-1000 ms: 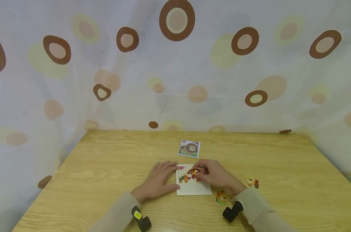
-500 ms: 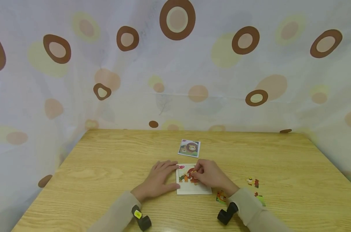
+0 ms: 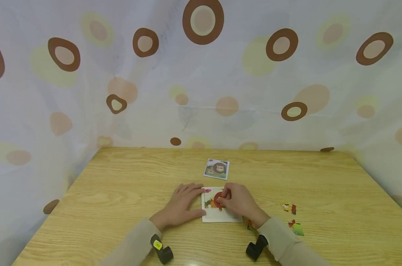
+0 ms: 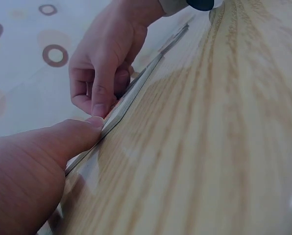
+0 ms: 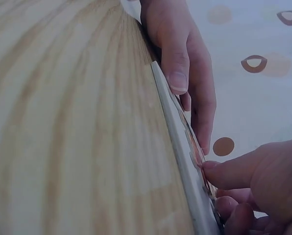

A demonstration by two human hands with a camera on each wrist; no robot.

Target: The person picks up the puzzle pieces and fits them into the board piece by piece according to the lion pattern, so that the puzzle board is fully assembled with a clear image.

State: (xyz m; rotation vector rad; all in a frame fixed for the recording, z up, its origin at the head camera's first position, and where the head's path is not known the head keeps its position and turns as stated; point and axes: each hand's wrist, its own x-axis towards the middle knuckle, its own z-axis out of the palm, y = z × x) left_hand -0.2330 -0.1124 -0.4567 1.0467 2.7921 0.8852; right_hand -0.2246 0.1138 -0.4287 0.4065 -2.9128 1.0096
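Observation:
A white puzzle board (image 3: pixel 220 218) with animal pieces along its upper part lies on the table before me. My left hand (image 3: pixel 179 207) rests at its left edge, fingers stretched out; in the left wrist view the thumb (image 4: pixel 75 137) presses on the rim. Over the middle of the board, my right hand (image 3: pixel 240 199) pinches a reddish-brown puzzle piece (image 3: pixel 218 197) between thumb and curled fingers, down at the lion picture. Those fingers hide part of the piece and the board's upper right. In the right wrist view, the right thumb (image 5: pixel 234 171) meets the pieces at board level.
A square picture card (image 3: pixel 216 169) with a lion lies behind the board. To the right are loose puzzle pieces: a yellow and brown one (image 3: pixel 289 207), a green and red one (image 3: pixel 297 227), and another (image 3: pixel 251 225) partly under the right wrist. A patterned curtain (image 3: pixel 201 74) surrounds the wooden table (image 3: pixel 137 170).
My right hand and forearm have shifted slightly left with the piece, uncovering the green piece and covering more of the piece near the wrist. The left hand stays in place.

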